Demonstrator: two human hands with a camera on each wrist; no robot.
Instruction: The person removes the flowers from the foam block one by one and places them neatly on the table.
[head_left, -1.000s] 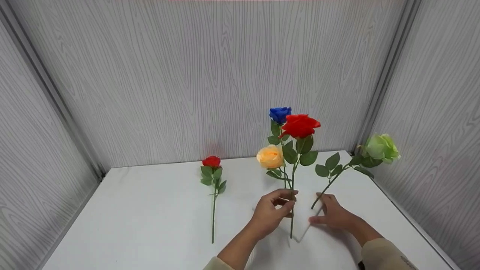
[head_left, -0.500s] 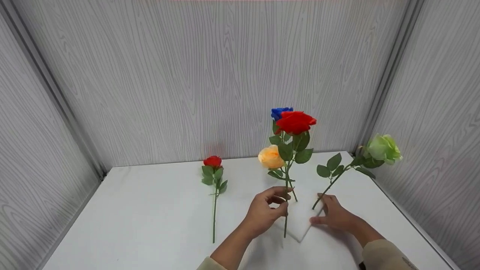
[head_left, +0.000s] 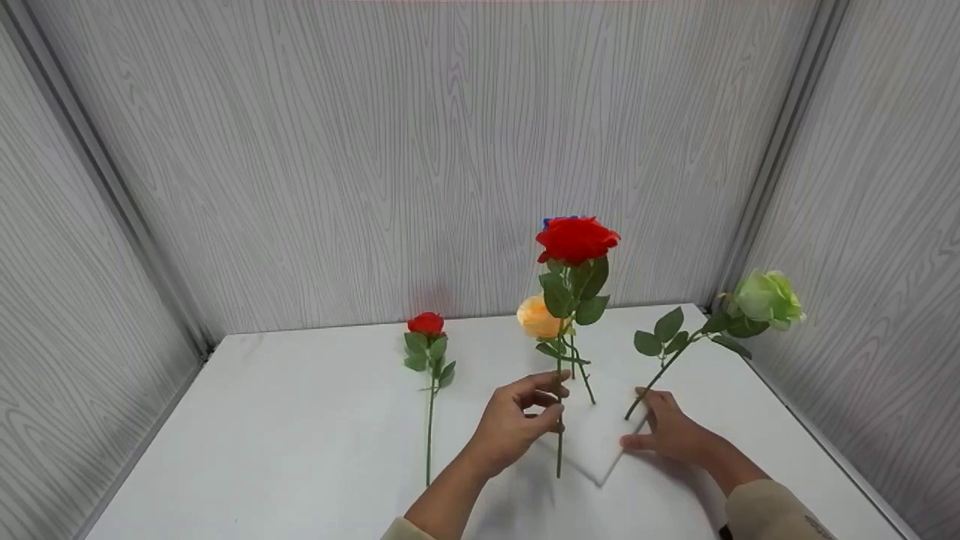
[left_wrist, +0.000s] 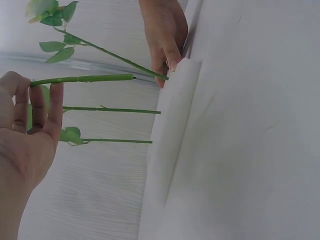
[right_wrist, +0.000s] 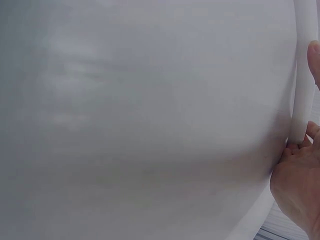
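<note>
My left hand (head_left: 506,427) pinches the green stem of a large red rose (head_left: 577,240), held upright. In the left wrist view, the lower end of this stem (left_wrist: 110,78) points free, apart from the white block (left_wrist: 175,120). My right hand (head_left: 671,431) holds the block's right end, thumb on the near side. Stems of a yellow-orange rose (head_left: 538,316) and a pale green rose (head_left: 765,300) end at the block's top, the green one leaning right. A blue rose (head_left: 553,222) is mostly hidden behind the red bloom.
A smaller red rose (head_left: 426,324) lies on the white table (head_left: 300,420) left of my left hand, its stem toward me. Grey wood-grain panels (head_left: 337,150) enclose the table at the back and both sides.
My left hand has moved left with the red rose, whose bloom now covers most of the blue one. The right hand stays at the block.
</note>
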